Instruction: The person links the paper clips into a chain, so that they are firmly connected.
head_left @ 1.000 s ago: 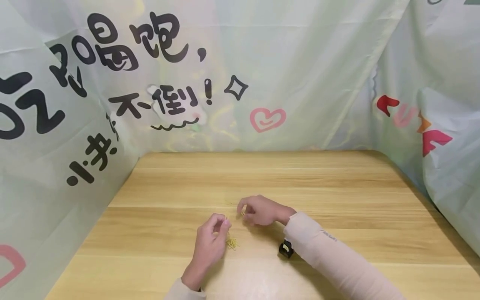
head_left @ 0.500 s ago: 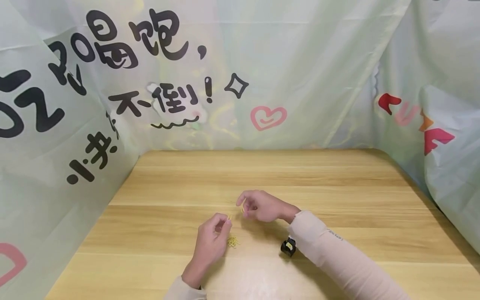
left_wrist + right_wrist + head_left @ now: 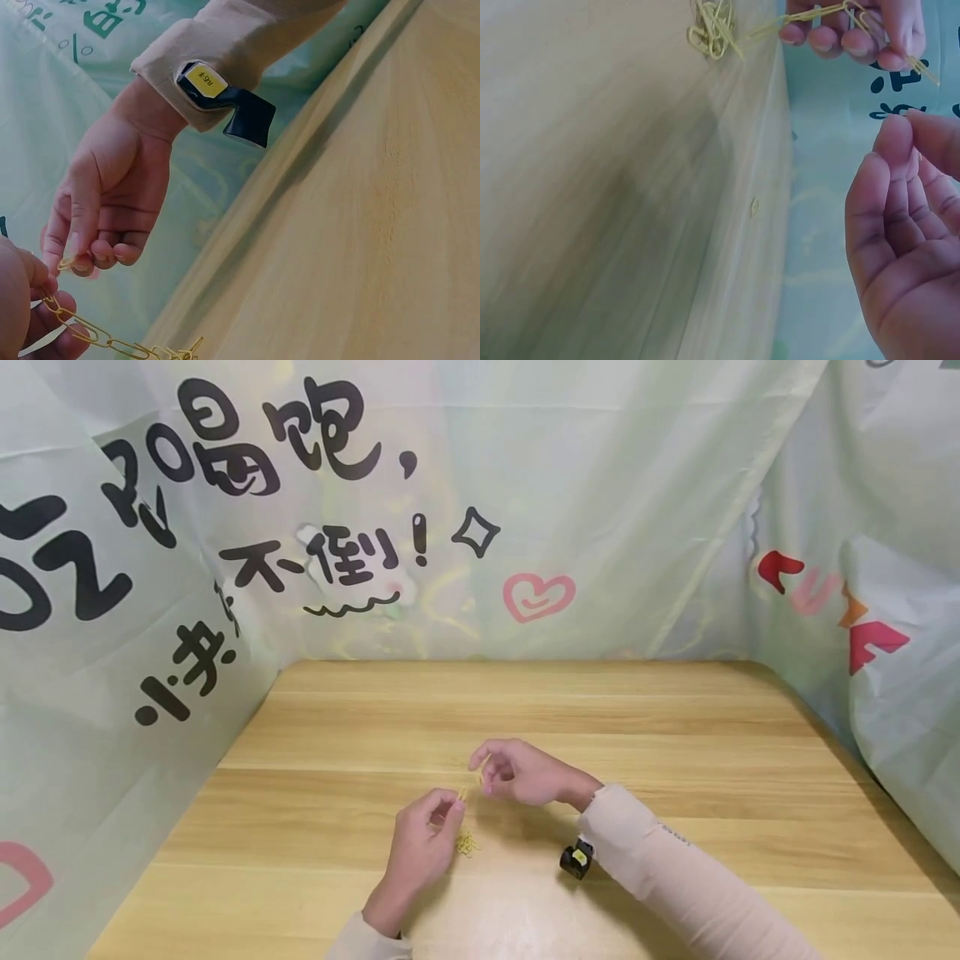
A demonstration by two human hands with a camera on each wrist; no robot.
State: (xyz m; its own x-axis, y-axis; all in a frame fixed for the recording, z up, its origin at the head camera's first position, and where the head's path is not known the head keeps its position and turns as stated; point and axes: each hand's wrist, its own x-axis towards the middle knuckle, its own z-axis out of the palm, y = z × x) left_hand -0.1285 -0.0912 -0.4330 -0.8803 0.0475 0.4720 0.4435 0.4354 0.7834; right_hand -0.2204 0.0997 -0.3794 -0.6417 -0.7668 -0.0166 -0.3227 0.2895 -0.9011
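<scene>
My left hand (image 3: 423, 835) pinches one end of a chain of linked yellow paper clips (image 3: 90, 334) between thumb and forefinger. A clip end pokes out past those fingertips in the right wrist view. From the hand the chain runs down to a small heap of yellow clips (image 3: 716, 30) on the table. Up and to the right, my right hand (image 3: 525, 772) pinches a single yellow paper clip (image 3: 66, 264), held a short way off the left fingertips. In the right wrist view the right fingers mostly hide that clip.
A small loose yellow clip (image 3: 754, 206) lies on the wooden table (image 3: 637, 718), beyond the hands. On the right sleeve sits a black wrist camera (image 3: 576, 858). Printed cloth (image 3: 600, 527) hangs round the table's back and sides.
My right hand has risen slightly from near the tabletop, and a yellow clip now shows in its pinch. More of a clip shows past the left fingertips; the left hand has barely moved.
</scene>
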